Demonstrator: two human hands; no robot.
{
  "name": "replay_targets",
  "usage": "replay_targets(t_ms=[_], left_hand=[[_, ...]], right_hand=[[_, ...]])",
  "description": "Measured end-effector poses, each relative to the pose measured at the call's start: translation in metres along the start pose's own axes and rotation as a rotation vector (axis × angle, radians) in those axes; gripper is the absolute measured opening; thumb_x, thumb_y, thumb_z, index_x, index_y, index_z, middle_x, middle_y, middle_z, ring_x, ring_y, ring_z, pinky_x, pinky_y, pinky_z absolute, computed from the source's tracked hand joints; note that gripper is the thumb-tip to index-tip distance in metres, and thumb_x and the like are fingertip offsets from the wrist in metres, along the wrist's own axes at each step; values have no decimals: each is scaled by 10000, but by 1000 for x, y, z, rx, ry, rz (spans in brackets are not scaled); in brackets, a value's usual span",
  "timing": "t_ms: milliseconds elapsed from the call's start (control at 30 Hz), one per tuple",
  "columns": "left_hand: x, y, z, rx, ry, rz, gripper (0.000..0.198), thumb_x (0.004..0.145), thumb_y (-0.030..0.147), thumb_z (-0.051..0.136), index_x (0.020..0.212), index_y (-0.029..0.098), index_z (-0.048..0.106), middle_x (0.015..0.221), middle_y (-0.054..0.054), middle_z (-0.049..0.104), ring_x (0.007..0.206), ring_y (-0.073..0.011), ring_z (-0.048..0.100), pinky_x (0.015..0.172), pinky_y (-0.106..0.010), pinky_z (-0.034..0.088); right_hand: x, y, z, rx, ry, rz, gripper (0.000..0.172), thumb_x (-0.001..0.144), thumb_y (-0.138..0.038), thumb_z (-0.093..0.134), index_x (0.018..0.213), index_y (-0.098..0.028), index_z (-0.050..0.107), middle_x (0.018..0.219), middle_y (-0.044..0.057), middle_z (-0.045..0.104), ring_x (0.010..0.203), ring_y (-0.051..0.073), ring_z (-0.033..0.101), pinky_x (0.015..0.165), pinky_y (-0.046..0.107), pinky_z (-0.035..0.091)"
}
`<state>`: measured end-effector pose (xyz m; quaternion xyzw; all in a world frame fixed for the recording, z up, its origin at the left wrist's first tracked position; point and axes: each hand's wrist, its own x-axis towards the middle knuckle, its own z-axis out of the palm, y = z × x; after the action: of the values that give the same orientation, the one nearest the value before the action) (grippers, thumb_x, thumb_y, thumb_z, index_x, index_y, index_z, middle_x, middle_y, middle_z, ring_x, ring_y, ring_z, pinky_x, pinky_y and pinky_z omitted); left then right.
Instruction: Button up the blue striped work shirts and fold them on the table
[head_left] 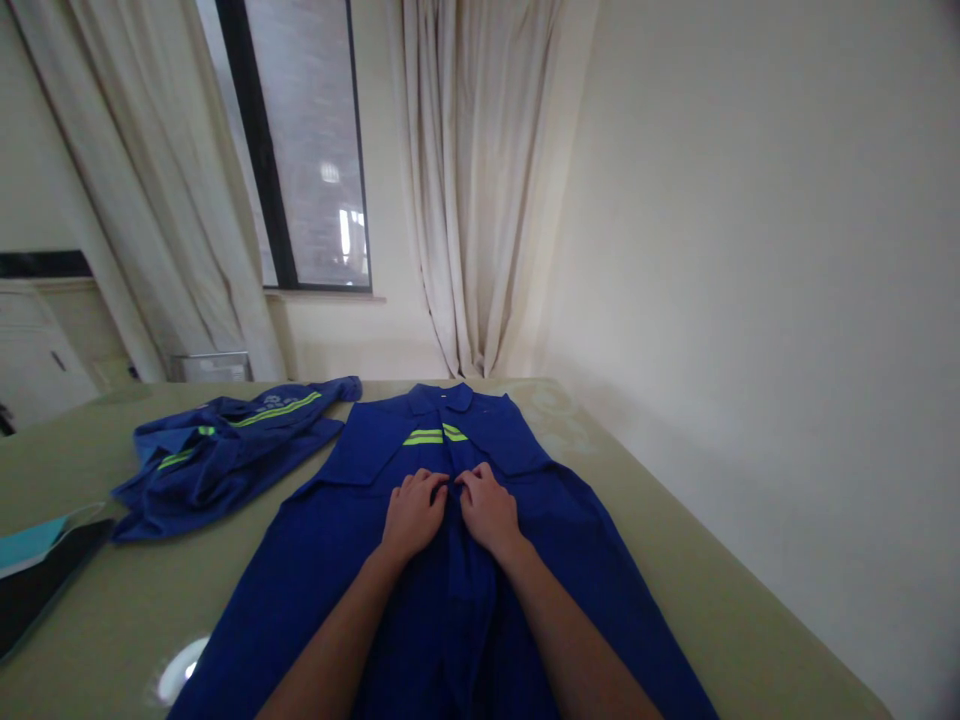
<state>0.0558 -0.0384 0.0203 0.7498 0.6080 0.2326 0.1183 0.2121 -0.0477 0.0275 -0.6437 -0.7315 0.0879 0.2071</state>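
Observation:
A blue work jacket (570,540) with yellow-green reflective stripes lies spread flat on the table, collar away from me. My left hand (411,515) and my right hand (489,510) rest side by side on its chest. The fingers of both are curled and pinch the front edges of the jacket where they meet at the centre line, just below the stripes. Both forearms stretch over the lower part of the garment.
A second blue jacket (217,455) with the same stripes lies crumpled at the left. The olive table (720,590) runs along a white wall on the right. A dark flat object with a teal sheet (37,560) sits at the left edge. Curtains and a window stand behind.

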Motion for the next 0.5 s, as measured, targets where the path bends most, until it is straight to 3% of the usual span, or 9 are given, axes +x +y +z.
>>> replay_targets(t_ms=[100, 233, 500], left_hand=[[8, -5, 2, -29, -9, -56, 322, 989, 265, 437, 1136, 275, 723, 1223, -56, 708, 1131, -244, 626, 941, -385, 460], [13, -4, 2, -44, -2, -91, 315, 972, 267, 449, 1094, 272, 738, 1197, -58, 727, 1104, -261, 643, 918, -404, 477], [5, -9, -1, -161, -25, 104, 621, 817, 2, 405, 1257, 348, 676, 1334, 21, 693, 1261, -196, 585, 1081, -409, 419]], right_hand=[[2, 1, 2, 26, -20, -36, 232, 942, -428, 600, 1128, -318, 686, 1172, 24, 604, 939, 199, 672, 731, 291, 460], [2, 0, 5, 11, 15, -70, 214, 958, -382, 601, 1157, -331, 662, 1149, 7, 623, 943, 187, 671, 722, 274, 447], [5, -3, 10, 11, 91, -2, 209, 995, -398, 550, 1063, -254, 685, 1080, 39, 653, 912, 196, 674, 717, 278, 444]])
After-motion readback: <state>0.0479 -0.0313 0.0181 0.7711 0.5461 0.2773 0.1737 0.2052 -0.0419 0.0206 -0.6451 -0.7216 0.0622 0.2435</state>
